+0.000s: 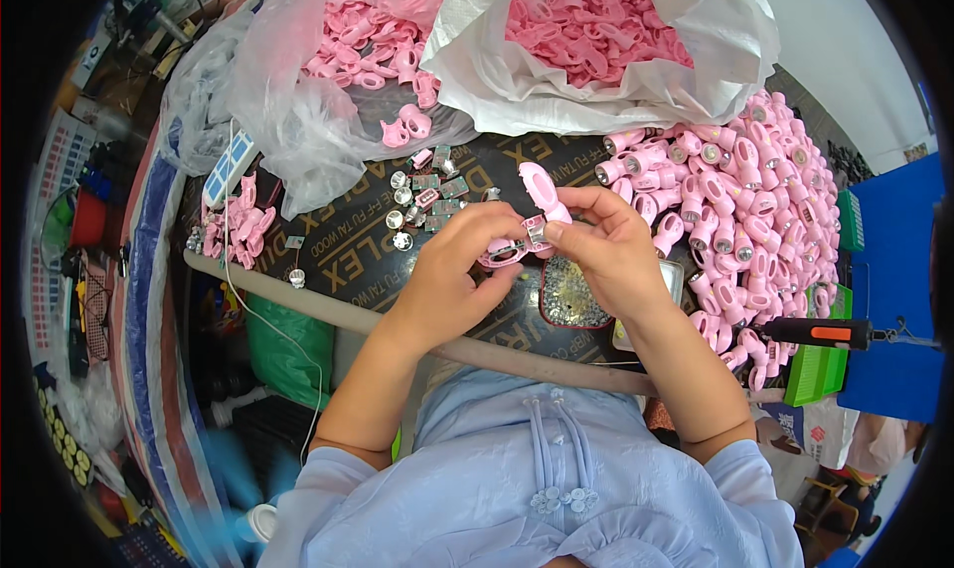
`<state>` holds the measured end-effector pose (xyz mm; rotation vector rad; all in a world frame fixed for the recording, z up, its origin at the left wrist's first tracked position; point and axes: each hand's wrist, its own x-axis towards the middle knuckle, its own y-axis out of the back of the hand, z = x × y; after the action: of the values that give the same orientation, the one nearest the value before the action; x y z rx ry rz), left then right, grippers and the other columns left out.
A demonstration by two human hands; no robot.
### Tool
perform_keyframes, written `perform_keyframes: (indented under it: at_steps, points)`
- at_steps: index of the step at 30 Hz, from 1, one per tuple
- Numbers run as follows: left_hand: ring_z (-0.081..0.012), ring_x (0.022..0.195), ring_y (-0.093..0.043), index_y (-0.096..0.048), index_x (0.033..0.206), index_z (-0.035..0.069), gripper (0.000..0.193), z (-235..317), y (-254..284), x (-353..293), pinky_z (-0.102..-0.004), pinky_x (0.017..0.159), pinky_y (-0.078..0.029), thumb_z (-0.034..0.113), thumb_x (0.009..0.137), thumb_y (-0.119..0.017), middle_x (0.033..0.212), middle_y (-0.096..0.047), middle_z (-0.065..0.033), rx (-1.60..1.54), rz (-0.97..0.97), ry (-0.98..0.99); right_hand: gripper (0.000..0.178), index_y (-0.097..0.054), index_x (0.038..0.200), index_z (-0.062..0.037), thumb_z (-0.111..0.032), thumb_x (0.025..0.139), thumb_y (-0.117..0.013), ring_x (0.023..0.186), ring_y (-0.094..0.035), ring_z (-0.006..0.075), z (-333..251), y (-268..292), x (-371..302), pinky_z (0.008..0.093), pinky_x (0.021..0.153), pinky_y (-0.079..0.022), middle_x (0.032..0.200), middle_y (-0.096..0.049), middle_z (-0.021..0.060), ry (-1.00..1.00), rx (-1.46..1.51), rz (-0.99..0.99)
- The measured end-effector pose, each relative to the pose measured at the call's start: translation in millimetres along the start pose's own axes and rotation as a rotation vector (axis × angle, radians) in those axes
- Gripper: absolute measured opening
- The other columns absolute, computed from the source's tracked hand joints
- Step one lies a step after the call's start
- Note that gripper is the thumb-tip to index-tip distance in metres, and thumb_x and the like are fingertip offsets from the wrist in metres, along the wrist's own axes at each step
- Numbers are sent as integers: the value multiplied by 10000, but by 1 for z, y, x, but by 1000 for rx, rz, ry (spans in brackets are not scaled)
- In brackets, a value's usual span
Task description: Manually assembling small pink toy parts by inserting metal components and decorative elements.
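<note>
Over the near edge of the work table, both of my hands are brought together in front of me. My left hand (459,270) has its fingers closed around a pink plastic casing piece (503,254), its hollow inside partly showing. Between my right hand's (608,250) thumb and fingers is a pink casing (540,190) that stands upright, with a small metallic part (537,228) at its lower end. The two pink pieces meet or nearly meet at the fingertips; whether they are joined I cannot tell. Left of my hands lie several small lamp modules (427,194) with silvery reflectors and circuit boards.
A dish of small screw-like parts (571,295) sits just beyond my right wrist. Pink flashlights (735,200) are heaped at right, beside a hanging electric screwdriver (815,332) and a green basket (820,364). A white sack (477,71) and a clear bag (278,101) hold pink shells behind.
</note>
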<state>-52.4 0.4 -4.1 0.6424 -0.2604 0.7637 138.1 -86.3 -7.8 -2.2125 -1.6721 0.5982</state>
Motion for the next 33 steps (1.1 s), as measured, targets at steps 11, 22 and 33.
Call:
perform_keyframes:
  at_steps: [11, 22, 33]
  points:
    - [-306, 966, -653, -634, 1003, 28, 306, -16, 1, -4, -354, 842, -529, -30, 713, -712, 1031, -646, -130, 88, 101, 46, 335, -675, 1090, 15, 13, 774, -787, 823, -668, 152, 3, 22, 26, 296, 708, -546, 966, -670, 85, 232, -972, 141]
    - [-250, 878, -616, -577, 957, 17, 278, -29, 11, -11, -314, 820, -495, -46, 703, -669, 969, -619, -108, 170, 174, 110, 292, -677, 994, -27, -24, 720, -777, 1072, -562, 338, 9, 14, 15, 426, 943, -467, 1063, -628, 133, 726, -1506, -70]
    - [-311, 906, -649, -606, 949, 14, 262, -33, 7, -9, -356, 815, -525, -27, 701, -682, 950, -630, -141, 115, 178, 53, 199, -710, 905, -66, -58, 711, -670, 893, -609, 272, 35, -7, -30, 363, 769, -533, 906, -637, 66, 513, -1297, -724]
